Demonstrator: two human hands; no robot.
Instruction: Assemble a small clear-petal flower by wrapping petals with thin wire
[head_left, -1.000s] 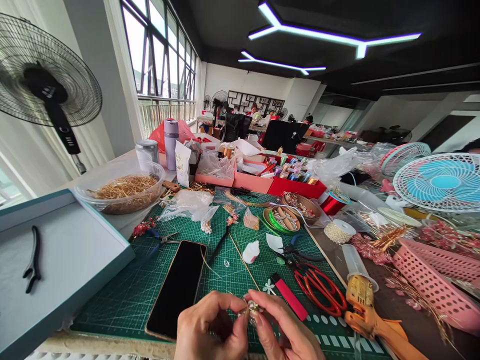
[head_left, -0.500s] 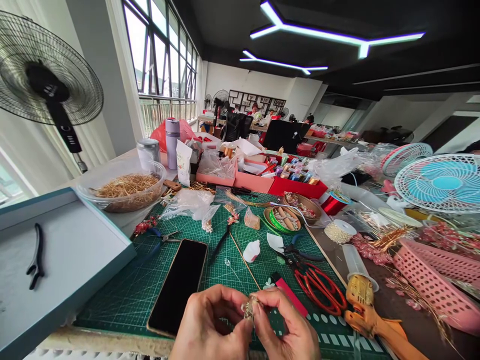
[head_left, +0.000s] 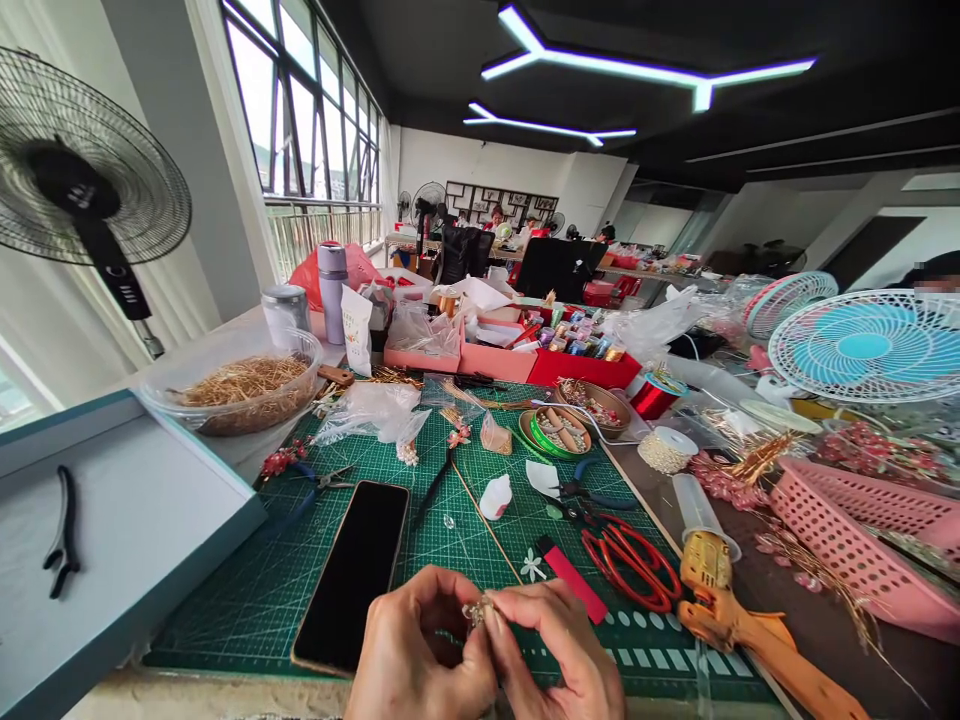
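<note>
A small pale, glassy beaded piece (head_left: 475, 612) is pinched between the fingertips of both hands, low in the middle of the view. My left hand (head_left: 424, 645) is closed on its left side; my right hand (head_left: 551, 635) grips it from the right with thumb and forefinger. The fingers cover most of the piece. Beneath them lies a green cutting mat (head_left: 247, 600). A black phone (head_left: 356, 575) rests just left of my hands. A white flower piece (head_left: 533, 566) and a red strip (head_left: 574, 580) lie beyond my right hand.
Red-handled scissors (head_left: 630, 562), blue-handled pliers (head_left: 585, 488) and a small white bottle (head_left: 496, 497) lie on the mat. An orange glue gun (head_left: 720, 605) is at right, a pale tray (head_left: 112, 560) at left. Boxes of thread spools (head_left: 581, 335) stand behind.
The camera view has turned slightly right. Both hands still hold the small piece, slightly farther left in the view, and the white flower piece shows more fully.
</note>
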